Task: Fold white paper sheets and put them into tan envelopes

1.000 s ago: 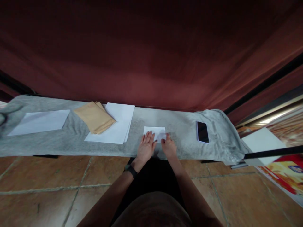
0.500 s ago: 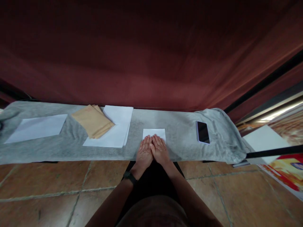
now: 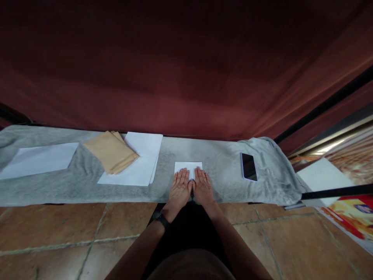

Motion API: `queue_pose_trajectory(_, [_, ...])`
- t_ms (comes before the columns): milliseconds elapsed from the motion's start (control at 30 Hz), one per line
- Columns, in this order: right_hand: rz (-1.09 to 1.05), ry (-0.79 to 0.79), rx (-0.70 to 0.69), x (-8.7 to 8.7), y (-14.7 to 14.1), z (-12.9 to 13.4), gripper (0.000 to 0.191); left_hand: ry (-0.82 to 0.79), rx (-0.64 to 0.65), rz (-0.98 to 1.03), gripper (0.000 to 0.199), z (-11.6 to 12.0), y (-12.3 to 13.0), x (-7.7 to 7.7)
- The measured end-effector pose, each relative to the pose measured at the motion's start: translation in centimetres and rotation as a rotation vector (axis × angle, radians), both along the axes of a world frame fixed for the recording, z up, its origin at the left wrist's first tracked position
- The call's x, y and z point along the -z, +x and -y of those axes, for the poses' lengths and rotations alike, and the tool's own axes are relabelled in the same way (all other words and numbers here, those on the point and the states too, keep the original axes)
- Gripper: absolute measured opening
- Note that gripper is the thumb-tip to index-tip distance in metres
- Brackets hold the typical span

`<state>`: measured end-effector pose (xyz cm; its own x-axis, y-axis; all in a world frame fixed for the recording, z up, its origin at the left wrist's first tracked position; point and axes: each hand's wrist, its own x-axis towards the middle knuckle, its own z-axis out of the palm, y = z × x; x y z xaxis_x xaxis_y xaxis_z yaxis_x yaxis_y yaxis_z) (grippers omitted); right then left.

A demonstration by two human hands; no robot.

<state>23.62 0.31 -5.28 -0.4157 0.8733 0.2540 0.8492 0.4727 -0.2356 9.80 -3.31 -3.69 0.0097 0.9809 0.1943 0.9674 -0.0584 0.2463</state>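
A small white piece of paper (image 3: 188, 165), apparently folded, lies on the grey cloth near the table's front edge. My left hand (image 3: 180, 188) rests flat on its left part, fingers stretched out and pointing away from me. On its right part lies my right hand (image 3: 203, 187), also flat with fingers extended. The two thumbs meet at the near side, and a gap between the hands shows some of the paper. Both hands cover its near portion. A dark watch (image 3: 160, 219) sits on my left wrist.
Brown envelopes (image 3: 112, 152) lie on larger white sheets (image 3: 145, 146) left of my hands. Another white sheet (image 3: 40, 159) is farther left. A phone (image 3: 249, 167) lies to the right on the grey cloth (image 3: 224, 155). A dark red curtain (image 3: 180, 77) hangs behind the table.
My hands have moved apart; the fingers that lay close together at the middle now press on the paper's two sides. The view has shifted slightly.
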Motion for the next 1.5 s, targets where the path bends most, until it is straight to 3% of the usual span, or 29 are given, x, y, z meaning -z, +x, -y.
queue_pose_trajectory(200, [-0.006, -0.003, 0.023, -0.7, -0.1, -0.1, 0.051, -0.06, -0.009, 0.003, 0.058, -2.4, -0.9, -0.3])
queue_pose_trajectory(333, [-0.026, -0.044, 0.062, -1.2, -1.6, -1.3, 0.047, -0.054, -0.061, -0.014, 0.059, -2.7, -2.4, 0.3])
queue_pose_trajectory(533, [-0.027, -0.072, -0.006, -0.7, -3.9, -3.2, 0.049, -0.078, -0.062, -0.035, 0.059, -2.8, -2.5, 0.6])
queue_pose_trajectory(800, [0.033, -0.024, 0.06, -0.1, -0.6, -4.0, 0.057, -0.047, -0.105, -0.041, 0.064, -2.1, -4.1, 0.4])
queue_pose_trajectory(933, [0.026, 0.006, 0.05, 0.0, 0.5, -4.0, 0.058, -0.066, -0.003, -0.062, 0.064, -1.1, -5.4, 0.1])
queue_pose_trajectory(1067, [0.005, 0.019, 0.037, 0.0, 0.8, -3.9, 0.057, -0.107, 0.139, -0.044, 0.053, -0.2, -6.4, -0.4])
queue_pose_trajectory(1267, [-0.04, 0.034, 0.036, -0.3, 1.2, -3.5, 0.052, -0.152, 0.143, -0.018, 0.041, -1.0, -6.2, -0.5])
queue_pose_trajectory(1333, [-0.062, 0.031, 0.005, -0.6, 1.5, -3.2, 0.05, -0.127, 0.142, 0.007, 0.04, -1.2, -5.9, -0.5])
queue_pose_trajectory(1500, [-0.079, -0.034, -0.22, -1.5, 2.8, -2.2, 0.051, -0.04, 0.133, 0.097, 0.038, -1.0, -6.1, -1.6])
